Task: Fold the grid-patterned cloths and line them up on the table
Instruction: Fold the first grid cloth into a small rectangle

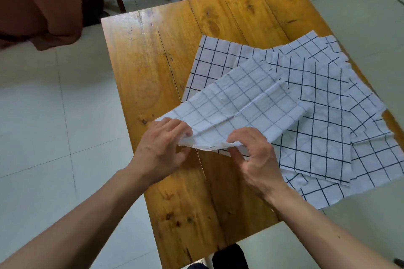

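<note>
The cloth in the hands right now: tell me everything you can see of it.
The held cloth is thin white fabric with a faint grey grid, creased and partly doubled over lengthwise. Its near edge is lifted and bunched, pinched by the left hand and the right hand. The far end slopes down onto the pile of flat grid cloths on the right of the wooden table.

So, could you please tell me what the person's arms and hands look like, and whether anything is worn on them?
Both forearms are bare, with no sleeves in view. The left hand and right hand carry no gloves, rings, watch or bracelets that I can see.
</note>
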Action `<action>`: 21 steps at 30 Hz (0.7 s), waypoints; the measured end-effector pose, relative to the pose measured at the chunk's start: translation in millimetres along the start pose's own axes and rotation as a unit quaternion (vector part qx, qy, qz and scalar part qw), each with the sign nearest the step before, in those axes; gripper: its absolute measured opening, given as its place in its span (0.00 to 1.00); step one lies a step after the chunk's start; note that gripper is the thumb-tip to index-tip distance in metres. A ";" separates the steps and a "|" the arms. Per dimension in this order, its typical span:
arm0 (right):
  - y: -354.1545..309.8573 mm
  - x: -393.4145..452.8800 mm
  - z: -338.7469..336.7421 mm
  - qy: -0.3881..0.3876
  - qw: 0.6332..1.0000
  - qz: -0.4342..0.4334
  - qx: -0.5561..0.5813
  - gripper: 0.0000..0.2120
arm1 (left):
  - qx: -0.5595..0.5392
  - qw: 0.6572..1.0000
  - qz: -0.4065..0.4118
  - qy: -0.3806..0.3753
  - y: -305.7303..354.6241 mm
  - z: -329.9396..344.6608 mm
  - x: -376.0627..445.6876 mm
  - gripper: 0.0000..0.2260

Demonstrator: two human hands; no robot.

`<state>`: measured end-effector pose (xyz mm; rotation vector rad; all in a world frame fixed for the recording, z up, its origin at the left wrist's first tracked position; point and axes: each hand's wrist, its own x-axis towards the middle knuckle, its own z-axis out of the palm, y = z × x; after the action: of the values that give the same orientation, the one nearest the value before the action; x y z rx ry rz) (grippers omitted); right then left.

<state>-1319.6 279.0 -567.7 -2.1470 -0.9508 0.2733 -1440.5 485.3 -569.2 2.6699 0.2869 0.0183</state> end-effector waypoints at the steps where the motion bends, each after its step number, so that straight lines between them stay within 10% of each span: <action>1: 3.3 -3.7 -7.6 0.005 1.000 0.003 0.010 0.01 | 0.005 1.000 -0.005 -0.003 -2.0 1.6 1.9 0.16; 21: 108.3 -48.4 -71.5 -0.014 0.987 0.071 -0.146 0.20 | -0.036 0.981 0.188 -0.001 54.3 19.1 15.4 0.03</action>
<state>-1261.4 157.8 -601.0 -2.4903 -0.8998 0.2457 -1413.5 432.6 -563.1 2.6107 -0.2196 0.1398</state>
